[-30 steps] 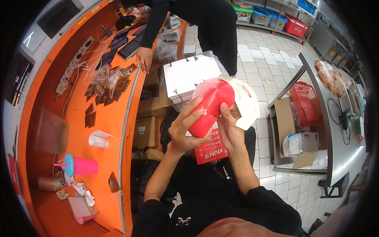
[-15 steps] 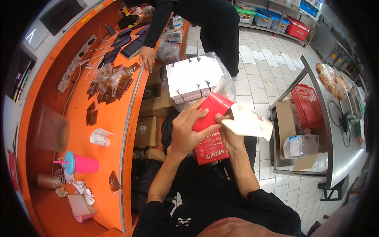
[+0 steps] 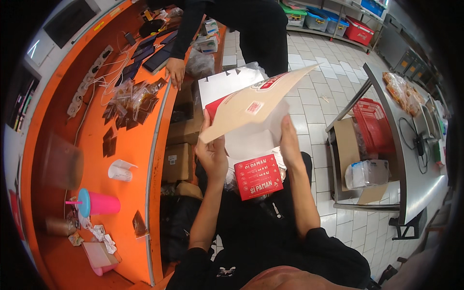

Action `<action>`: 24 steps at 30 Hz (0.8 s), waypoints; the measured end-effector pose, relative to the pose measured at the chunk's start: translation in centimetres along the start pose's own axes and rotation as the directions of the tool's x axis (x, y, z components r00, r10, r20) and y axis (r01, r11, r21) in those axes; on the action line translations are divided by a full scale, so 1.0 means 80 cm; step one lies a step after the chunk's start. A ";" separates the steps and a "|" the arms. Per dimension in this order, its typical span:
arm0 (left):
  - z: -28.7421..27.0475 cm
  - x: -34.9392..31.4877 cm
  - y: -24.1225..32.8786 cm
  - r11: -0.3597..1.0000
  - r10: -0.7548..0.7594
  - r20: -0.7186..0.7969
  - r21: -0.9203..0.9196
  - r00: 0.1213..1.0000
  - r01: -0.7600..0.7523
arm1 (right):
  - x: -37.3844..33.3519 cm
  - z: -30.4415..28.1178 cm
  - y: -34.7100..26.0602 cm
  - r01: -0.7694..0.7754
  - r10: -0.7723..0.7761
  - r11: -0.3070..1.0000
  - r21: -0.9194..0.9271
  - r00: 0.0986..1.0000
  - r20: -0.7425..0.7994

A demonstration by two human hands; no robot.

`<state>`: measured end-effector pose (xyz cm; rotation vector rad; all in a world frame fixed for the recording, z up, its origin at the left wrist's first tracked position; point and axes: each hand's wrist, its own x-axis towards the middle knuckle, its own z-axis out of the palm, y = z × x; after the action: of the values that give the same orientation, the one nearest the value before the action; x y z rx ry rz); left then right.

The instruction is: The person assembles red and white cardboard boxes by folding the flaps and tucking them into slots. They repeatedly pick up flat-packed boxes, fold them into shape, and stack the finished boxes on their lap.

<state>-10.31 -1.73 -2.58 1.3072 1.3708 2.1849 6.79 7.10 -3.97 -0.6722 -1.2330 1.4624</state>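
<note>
Between my hands a cardboard food box [image 3: 253,142] is partly opened out, its inside white and its raised lid cream and red. My left hand [image 3: 211,152] grips the box's left side, its fingers partly hidden behind the card. At the opposite side my right hand [image 3: 289,142] holds the other wall. Just below, a stack of red printed cartons [image 3: 258,178] rests by my lap. Behind the lid lies a pile of flat white box blanks [image 3: 209,89] in clear plastic, largely covered now.
An orange counter [image 3: 130,203] runs along the left, with sauce sachets [image 3: 133,104], a pink tumbler [image 3: 104,201] and a paper cup [image 3: 122,170]. Another person's hand [image 3: 176,71] rests on its edge. At right stands a steel table [image 3: 418,186] with a red basket [image 3: 372,125] beneath.
The folded red and cream carton has been spread open, its lid swinging up across the white pile. My hands have moved apart to opposite sides, uncovering the red stack.
</note>
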 end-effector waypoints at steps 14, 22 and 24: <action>-0.003 0.005 0.015 0.787 0.539 -0.214 0.471 0.815 -0.397 | 0.013 -0.024 -0.037 0.003 0.005 0.967 -0.254 1.000 0.030; 0.019 0.011 0.063 0.857 -0.276 0.585 0.509 0.763 -0.081 | 0.024 -0.037 -0.099 0.476 -0.087 0.690 -0.545 0.802 0.590; 0.019 0.013 0.059 0.860 -0.421 0.575 0.499 0.702 0.107 | 0.020 -0.035 -0.100 0.611 -0.176 0.559 -0.561 0.748 0.640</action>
<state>-8.62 -2.67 2.11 1.6731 1.6200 1.0391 11.68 8.79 2.94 -0.4386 -2.3233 0.6694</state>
